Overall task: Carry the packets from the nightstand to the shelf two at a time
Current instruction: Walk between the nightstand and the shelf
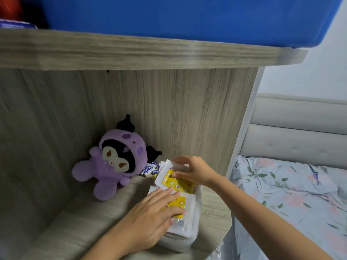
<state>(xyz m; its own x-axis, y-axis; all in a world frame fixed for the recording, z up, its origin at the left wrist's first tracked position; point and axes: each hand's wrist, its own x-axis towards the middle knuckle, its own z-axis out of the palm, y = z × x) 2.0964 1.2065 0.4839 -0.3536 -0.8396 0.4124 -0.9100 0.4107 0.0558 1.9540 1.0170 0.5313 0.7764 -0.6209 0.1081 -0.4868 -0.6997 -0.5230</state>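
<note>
Yellow-printed packets lie stacked on the wooden nightstand beside a purple plush toy. Your left hand presses flat on the near packet; your right hand pinches the far one's edge.

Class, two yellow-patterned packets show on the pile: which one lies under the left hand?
The nearer packet, under the left hand; the right hand touches the farther packet.

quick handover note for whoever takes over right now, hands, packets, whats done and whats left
Left hand: fingers flat, pressing the near yellow packet on the stack.
Right hand: fingers curled on the far yellow packet, its edge lifting.
Both packets lie on the nightstand, beside the purple plush and batteries.
Done: no packet lifted clear.
Left: pick up this pair, carry to the shelf, repeat.
</note>
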